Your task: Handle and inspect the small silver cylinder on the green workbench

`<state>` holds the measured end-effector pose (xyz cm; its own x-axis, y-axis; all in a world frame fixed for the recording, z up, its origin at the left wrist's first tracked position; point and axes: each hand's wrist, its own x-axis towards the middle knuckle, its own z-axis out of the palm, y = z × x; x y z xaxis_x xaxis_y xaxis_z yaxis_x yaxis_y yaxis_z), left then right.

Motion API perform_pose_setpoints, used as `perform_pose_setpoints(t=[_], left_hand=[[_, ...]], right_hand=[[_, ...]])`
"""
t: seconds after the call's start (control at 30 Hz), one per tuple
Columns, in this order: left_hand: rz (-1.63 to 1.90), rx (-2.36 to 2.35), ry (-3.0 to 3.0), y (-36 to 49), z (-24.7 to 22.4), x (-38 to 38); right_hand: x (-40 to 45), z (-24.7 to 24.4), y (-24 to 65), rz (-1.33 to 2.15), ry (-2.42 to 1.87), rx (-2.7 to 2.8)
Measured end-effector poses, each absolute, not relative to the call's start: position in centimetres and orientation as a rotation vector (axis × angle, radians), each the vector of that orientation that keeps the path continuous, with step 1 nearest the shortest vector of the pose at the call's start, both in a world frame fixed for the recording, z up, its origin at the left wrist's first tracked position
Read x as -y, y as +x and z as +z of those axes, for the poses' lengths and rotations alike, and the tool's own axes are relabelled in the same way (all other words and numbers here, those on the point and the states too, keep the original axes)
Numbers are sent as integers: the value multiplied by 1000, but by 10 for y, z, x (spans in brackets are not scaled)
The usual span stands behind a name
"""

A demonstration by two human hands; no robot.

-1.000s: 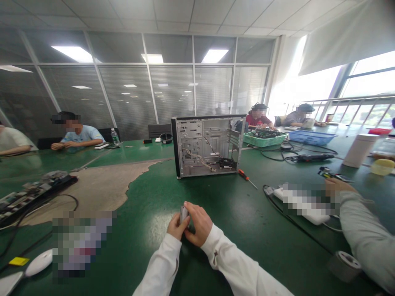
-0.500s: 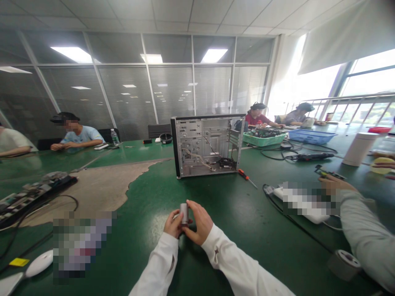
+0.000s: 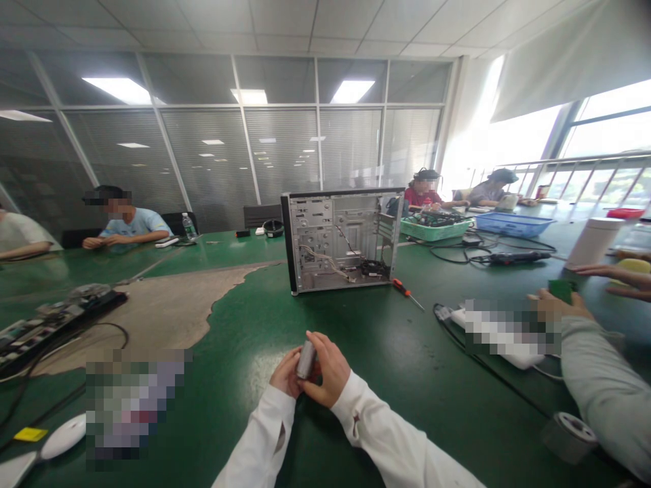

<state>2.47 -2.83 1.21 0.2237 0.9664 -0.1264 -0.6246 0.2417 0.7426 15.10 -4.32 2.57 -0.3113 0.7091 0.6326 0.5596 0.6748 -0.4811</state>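
Between my hands, just above the green tabletop, is a small grey metallic cylinder (image 3: 306, 360); its exact kind I cannot make out. From the left, my left hand (image 3: 285, 375) is closed around its lower part. My right hand (image 3: 333, 371) wraps it from the other side, fingers curved over its top and thumb near its lower end. The cylinder leans with its top to the right. Beyond my hands stands an open computer case (image 3: 346, 244), its bare metal inside and some cables showing. An orange-handled screwdriver (image 3: 401, 288) lies by the case's right corner.
At right, a co-worker's sleeved arm (image 3: 593, 366) reaches in, the hand holding a green board (image 3: 561, 291). Nearby are a white power strip (image 3: 531, 357) and a round grey object (image 3: 568, 437). Left are a circuit assembly (image 3: 61, 322) and a white mouse (image 3: 64, 436). Green basket (image 3: 437, 231) behind.
The cylinder has gone from upright to tilted right between my hands. At the right, the co-worker's held board has turned to show its green face, and that person's other hand has come further in.
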Motion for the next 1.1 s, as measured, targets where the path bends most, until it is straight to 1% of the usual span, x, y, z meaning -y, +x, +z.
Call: perform_pose_setpoints(t=[0.27,0.5,0.7,0.93,1.1], left_hand=[[1148,-613,670,26,14,30],[940,-596,664,20,9,25],[951,-678,645,19,3,22],[952,-769,636,18,11,25],[1068,-872,901,21,8,25]], right_hand=[[43,24,147,276,-898,1920],[42,25,145,499,-1016,1739],[39,25,144,673,-1043,1606],[28,11,145,1039,-985,1324],[21,10,141,1383,-860,1003]])
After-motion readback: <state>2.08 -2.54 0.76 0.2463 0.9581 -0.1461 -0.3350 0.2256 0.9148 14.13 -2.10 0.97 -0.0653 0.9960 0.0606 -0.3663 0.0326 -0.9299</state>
